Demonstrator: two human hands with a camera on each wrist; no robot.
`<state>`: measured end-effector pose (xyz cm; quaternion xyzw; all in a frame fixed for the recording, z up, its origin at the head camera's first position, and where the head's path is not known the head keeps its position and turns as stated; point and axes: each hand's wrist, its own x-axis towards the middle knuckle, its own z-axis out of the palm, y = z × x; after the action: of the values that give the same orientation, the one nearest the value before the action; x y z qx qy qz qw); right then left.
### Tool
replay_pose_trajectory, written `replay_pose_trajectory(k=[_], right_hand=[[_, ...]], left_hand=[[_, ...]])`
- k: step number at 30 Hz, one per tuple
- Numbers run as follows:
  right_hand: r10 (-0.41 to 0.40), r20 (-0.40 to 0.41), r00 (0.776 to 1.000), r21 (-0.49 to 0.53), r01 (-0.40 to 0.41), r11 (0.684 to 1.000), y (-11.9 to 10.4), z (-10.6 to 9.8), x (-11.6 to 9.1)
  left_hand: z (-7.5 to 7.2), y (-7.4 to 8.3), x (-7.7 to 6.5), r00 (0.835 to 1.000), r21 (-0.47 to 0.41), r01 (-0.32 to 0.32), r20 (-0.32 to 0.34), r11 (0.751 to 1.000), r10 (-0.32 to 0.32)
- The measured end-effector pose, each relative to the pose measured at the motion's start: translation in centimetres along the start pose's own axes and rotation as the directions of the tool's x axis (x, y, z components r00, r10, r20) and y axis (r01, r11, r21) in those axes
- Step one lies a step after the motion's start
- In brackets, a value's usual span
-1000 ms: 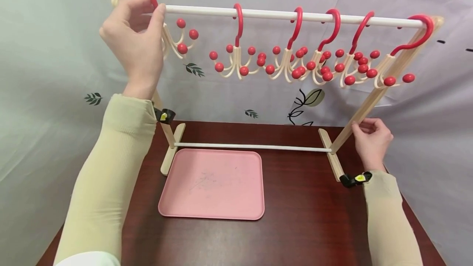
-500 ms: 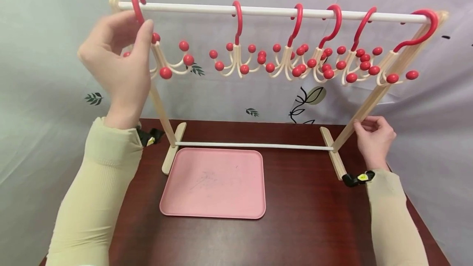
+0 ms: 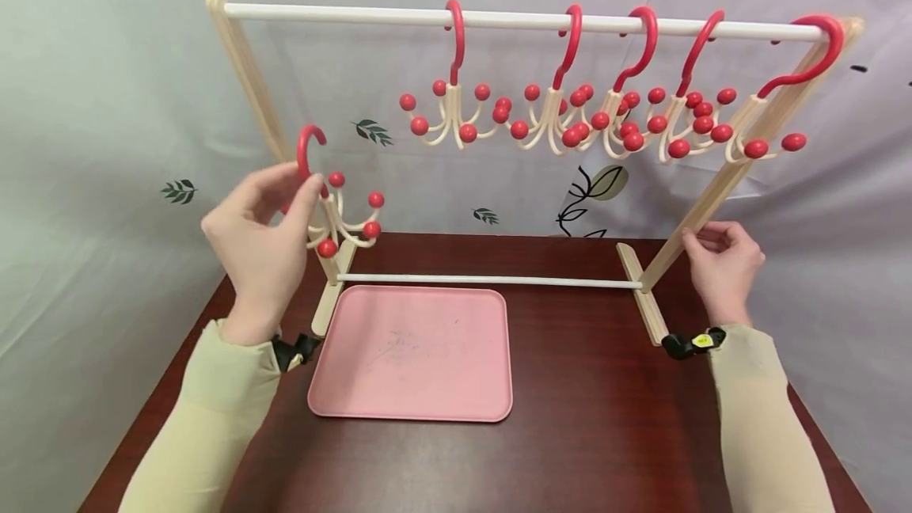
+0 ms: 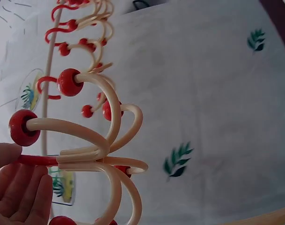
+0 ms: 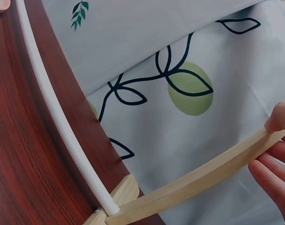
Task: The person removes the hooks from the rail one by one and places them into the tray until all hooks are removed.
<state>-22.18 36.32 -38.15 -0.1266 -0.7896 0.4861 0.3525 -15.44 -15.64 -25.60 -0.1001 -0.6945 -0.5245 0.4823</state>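
Observation:
My left hand pinches the red hook of a multi-arm hanger, thumb against the fingers. Cream curved arms with red ball tips spread below the hook, as the left wrist view shows close up in the hanger. It is off the rail, beside the rack's left post. My right hand grips the lower part of the right wooden post; in the right wrist view, thumb and fingers hold that post from both sides. Several matching hangers hang from the white top rail.
A pink tray lies on the dark red table, in front of the rack's left half. The white lower bar joins the two wooden feet. A patterned cloth hangs behind.
My left hand has lifted the hanger's hook off the left end of the top rail and brought it down beside the left post. The right hand stays on its post.

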Motion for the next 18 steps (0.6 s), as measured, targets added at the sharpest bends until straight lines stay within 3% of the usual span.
replay_pose_trajectory(k=[7, 13, 18], right_hand=[[0.081, 0.036, 0.996, 0.057, -0.083, 0.995, 0.5, -0.4, 0.4], [0.188, 0.067, 0.98, 0.136, -0.195, 0.971, 0.3, -0.4, 0.7], [0.237, 0.058, 0.97, 0.178, -0.244, 0.953, -0.1, -0.4, 1.1]], left_hand=[[-0.3, -1.0, -3.5, 0.997, 0.019, 0.018, 0.075, 1.0, -0.019], [0.0, -1.6, -5.4, 0.993, 0.015, 0.064, 0.095, 0.998, -0.065], [0.1, -2.0, -6.7, 0.987, 0.009, 0.097, 0.127, 0.995, -0.097]])
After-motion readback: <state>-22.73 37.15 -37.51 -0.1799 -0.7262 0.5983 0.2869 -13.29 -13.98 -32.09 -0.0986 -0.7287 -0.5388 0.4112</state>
